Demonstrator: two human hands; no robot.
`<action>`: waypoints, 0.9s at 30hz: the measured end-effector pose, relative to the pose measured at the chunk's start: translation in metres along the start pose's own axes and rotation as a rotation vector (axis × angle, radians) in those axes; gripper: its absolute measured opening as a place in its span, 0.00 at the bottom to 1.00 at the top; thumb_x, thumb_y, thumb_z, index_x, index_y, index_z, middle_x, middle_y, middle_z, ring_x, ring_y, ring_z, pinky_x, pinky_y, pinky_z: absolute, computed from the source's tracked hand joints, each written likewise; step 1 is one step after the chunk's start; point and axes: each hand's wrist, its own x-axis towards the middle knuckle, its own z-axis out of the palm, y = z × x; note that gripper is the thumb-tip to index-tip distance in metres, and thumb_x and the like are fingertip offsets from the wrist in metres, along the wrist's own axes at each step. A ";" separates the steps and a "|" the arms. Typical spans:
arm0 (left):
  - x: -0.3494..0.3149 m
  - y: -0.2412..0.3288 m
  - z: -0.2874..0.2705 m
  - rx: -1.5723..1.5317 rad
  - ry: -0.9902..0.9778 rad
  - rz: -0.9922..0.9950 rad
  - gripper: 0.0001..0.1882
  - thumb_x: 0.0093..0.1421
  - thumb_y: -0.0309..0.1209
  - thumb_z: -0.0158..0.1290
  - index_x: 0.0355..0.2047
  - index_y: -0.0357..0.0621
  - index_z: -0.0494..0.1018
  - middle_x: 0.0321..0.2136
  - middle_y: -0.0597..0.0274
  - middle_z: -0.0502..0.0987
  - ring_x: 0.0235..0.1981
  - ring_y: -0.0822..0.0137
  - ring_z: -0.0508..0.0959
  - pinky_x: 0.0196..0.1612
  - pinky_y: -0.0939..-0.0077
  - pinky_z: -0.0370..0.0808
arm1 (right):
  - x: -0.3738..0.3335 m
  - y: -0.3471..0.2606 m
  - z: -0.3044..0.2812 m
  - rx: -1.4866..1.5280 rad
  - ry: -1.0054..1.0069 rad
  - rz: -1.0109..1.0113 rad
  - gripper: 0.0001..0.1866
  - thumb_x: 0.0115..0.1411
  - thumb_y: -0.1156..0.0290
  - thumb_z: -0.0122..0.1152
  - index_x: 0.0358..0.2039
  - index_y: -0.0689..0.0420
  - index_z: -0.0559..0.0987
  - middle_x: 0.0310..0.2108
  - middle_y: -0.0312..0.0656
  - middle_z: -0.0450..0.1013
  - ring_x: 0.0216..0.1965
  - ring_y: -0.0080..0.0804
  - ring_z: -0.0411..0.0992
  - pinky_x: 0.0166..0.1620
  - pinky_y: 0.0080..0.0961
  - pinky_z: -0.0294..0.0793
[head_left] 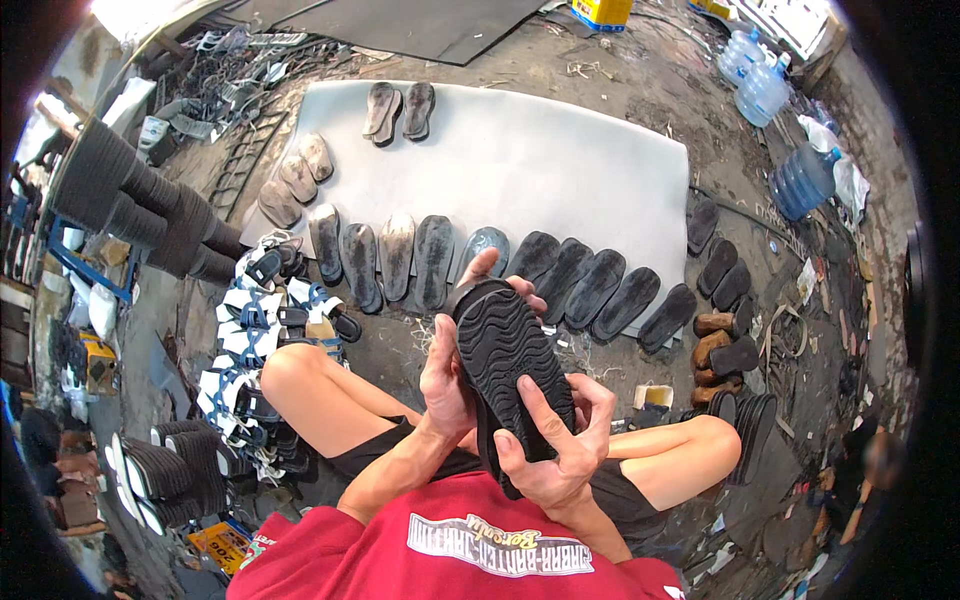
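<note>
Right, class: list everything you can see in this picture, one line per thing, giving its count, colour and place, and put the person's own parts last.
Black shoe sole: one, black with wavy tread, held up in both hands at centre.
Soles in a row: about a dozen, grey to black, along the sheet's near edge.
Grey sheet: one, pale grey, on the ground ahead.
Sandal straps pile: many, blue, white and black, at the left.
Stacked soles: several stacks, black, lower left.
Water jugs: three, clear blue, upper right.
Left hand: gripping the sole's left edge.
Right hand: fingers across the sole's lower end.
</note>
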 end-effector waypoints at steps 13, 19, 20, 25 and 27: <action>-0.002 -0.004 0.009 -0.016 -0.012 -0.034 0.48 0.74 0.57 0.52 0.81 0.44 0.44 0.65 0.49 0.69 0.65 0.55 0.74 0.71 0.58 0.72 | 0.000 0.008 0.006 -0.009 -0.006 0.028 0.33 0.47 0.59 0.82 0.58 0.47 0.89 0.50 0.54 0.70 0.46 0.46 0.73 0.43 0.36 0.78; -0.003 -0.005 0.004 -0.046 -0.019 -0.019 0.49 0.74 0.57 0.52 0.81 0.44 0.43 0.65 0.49 0.69 0.65 0.55 0.73 0.70 0.58 0.72 | 0.002 0.007 0.006 -0.007 -0.032 0.039 0.33 0.47 0.59 0.82 0.58 0.47 0.89 0.50 0.55 0.71 0.45 0.46 0.74 0.43 0.36 0.78; -0.003 -0.006 0.003 -0.049 -0.023 -0.017 0.48 0.74 0.57 0.52 0.81 0.44 0.43 0.65 0.49 0.69 0.65 0.55 0.73 0.70 0.59 0.73 | 0.002 0.007 0.005 -0.008 -0.036 0.042 0.33 0.47 0.59 0.82 0.58 0.47 0.89 0.50 0.55 0.71 0.45 0.46 0.74 0.44 0.36 0.79; -0.002 -0.005 0.004 -0.006 0.013 -0.025 0.43 0.75 0.54 0.52 0.78 0.43 0.49 0.64 0.48 0.69 0.64 0.56 0.74 0.69 0.60 0.73 | 0.003 0.007 0.006 0.008 -0.036 0.070 0.32 0.49 0.60 0.81 0.57 0.49 0.89 0.50 0.56 0.71 0.45 0.46 0.74 0.44 0.36 0.79; -0.001 -0.005 0.003 0.015 0.013 -0.017 0.39 0.76 0.53 0.51 0.75 0.43 0.53 0.62 0.49 0.70 0.63 0.57 0.74 0.68 0.60 0.74 | 0.004 0.007 0.005 0.010 -0.038 0.075 0.31 0.49 0.60 0.80 0.57 0.49 0.89 0.50 0.56 0.71 0.45 0.46 0.74 0.44 0.36 0.79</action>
